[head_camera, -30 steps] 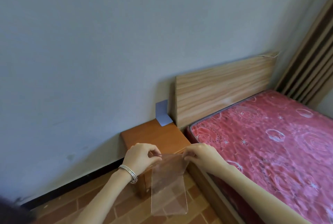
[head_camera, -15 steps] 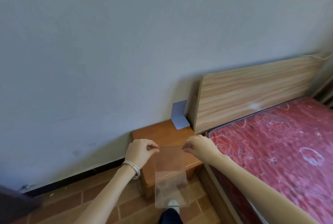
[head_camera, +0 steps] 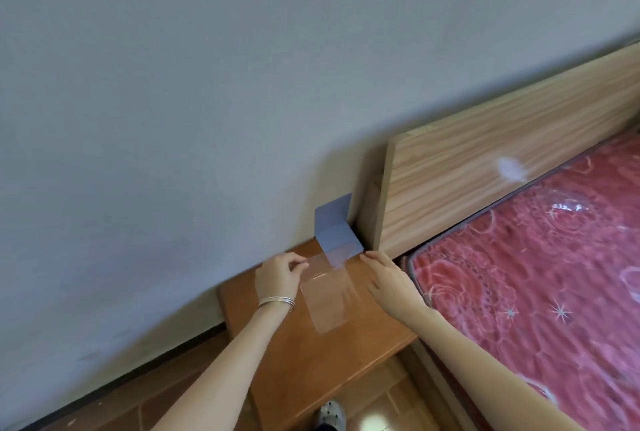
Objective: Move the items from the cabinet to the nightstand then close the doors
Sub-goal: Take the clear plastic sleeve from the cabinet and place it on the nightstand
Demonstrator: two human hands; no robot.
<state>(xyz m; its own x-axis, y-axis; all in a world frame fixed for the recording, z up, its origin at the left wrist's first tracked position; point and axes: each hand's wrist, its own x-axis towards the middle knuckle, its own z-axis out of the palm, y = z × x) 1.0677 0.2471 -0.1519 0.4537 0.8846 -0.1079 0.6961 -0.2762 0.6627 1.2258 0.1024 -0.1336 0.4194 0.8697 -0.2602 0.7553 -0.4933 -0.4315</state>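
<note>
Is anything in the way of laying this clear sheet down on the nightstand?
Mostly no. The nightstand top under the clear sheet is bare. Only the blue folded card stands at the back corner, and the sheet's far edge already overlaps its base.

Orange-brown wooden nightstand (head_camera: 346,358) against the grey wall, beside the bed's headboard, a blue-grey folded bookend (head_camera: 337,234) on its back corner, a clear plastic sheet (head_camera: 329,295) over its top, far edge overlapping the bookend's base
</note>
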